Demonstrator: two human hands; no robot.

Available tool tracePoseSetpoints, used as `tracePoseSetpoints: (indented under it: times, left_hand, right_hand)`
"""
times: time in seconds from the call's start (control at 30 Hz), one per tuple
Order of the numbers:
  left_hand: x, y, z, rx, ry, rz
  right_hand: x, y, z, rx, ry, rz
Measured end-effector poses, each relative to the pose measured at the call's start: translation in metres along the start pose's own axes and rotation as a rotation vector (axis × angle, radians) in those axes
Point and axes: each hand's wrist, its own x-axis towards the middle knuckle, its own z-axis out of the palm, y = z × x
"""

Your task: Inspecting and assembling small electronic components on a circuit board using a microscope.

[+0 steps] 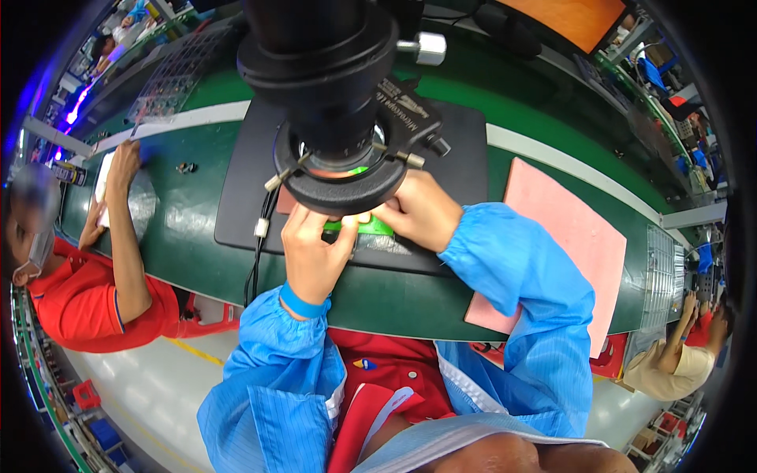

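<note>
At far left a co-worker [102, 311] in red leans on the green table [426, 303], both hands at a white item [103, 178]; dark cables [258, 252] run down beside the left hand [307, 248], whose fingers are narrow, pinching the green piece [378, 227]; this piece lies over the black base [236, 201], its long axis roughly left to right, right end tilting slightly nearer the wearer; the microscope [319, 75] and its ring block its far side; the right hand [426, 209] touches its right end, finger closure hidden, so I cannot tell; rightmost lies a pink sheet [572, 252], slanting.
</note>
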Motion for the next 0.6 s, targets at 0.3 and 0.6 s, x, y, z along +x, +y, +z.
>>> tracePoseSetpoints:
  times: [0.3, 0.6]
  left_hand:
    - [0.001, -0.002, -0.002, -0.139, -0.005, 0.003]
    - [-0.002, -0.01, 0.0, 0.177, -0.063, 0.078]
  right_hand:
    - [0.003, -0.012, -0.006, 0.1, -0.118, 0.069]
    - [-0.001, 0.004, 0.005, -0.198, -0.02, 0.073]
